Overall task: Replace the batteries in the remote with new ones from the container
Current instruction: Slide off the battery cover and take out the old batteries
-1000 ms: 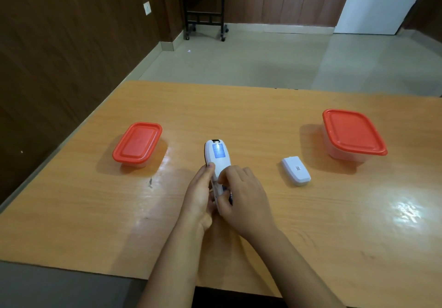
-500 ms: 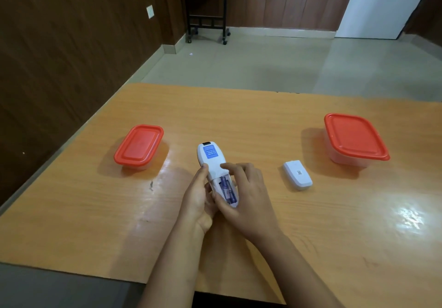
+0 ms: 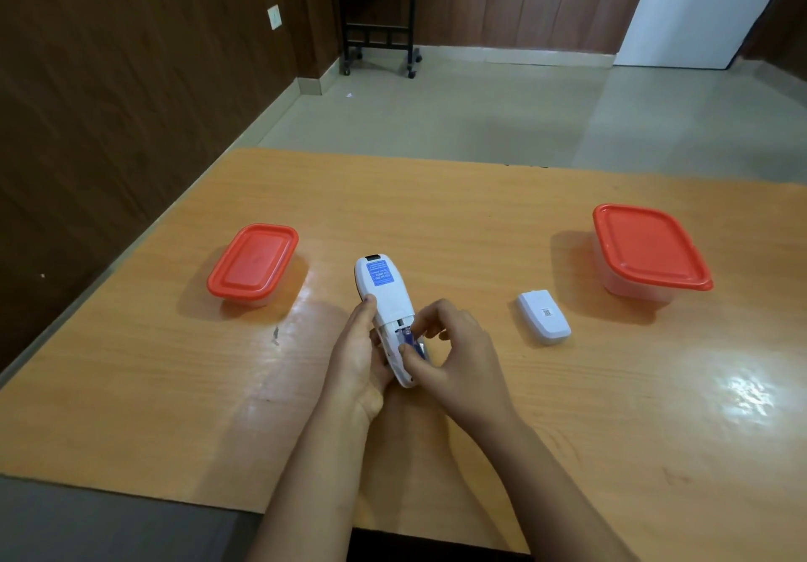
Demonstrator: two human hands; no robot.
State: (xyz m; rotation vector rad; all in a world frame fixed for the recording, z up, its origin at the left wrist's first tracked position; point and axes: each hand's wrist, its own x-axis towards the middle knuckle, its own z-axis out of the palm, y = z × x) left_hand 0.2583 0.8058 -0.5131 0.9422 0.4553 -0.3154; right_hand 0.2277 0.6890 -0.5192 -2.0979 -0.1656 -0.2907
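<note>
A white remote (image 3: 384,295) lies back up on the wooden table (image 3: 436,212), a blue label near its far end and its battery bay uncovered. My left hand (image 3: 360,356) grips the remote's near end from the left. My right hand (image 3: 450,352) pinches a blue battery (image 3: 410,340) in the bay between thumb and fingers. The white battery cover (image 3: 543,318) lies on the table to the right. Two clear containers with red lids stand shut: a small one (image 3: 253,264) at the left, a larger one (image 3: 650,251) at the right. Their contents are hidden.
A dark wood-panelled wall runs along the table's left side. Beyond the far table edge is tiled floor with a black wheeled stand (image 3: 377,33) at the back wall. A small dark mark (image 3: 275,334) sits on the table near the left container.
My right hand has drawn back off the bay, uncovering the batteries, and its thumb and fingers now pinch one. The remote has turned slightly. The view has tilted down a little.
</note>
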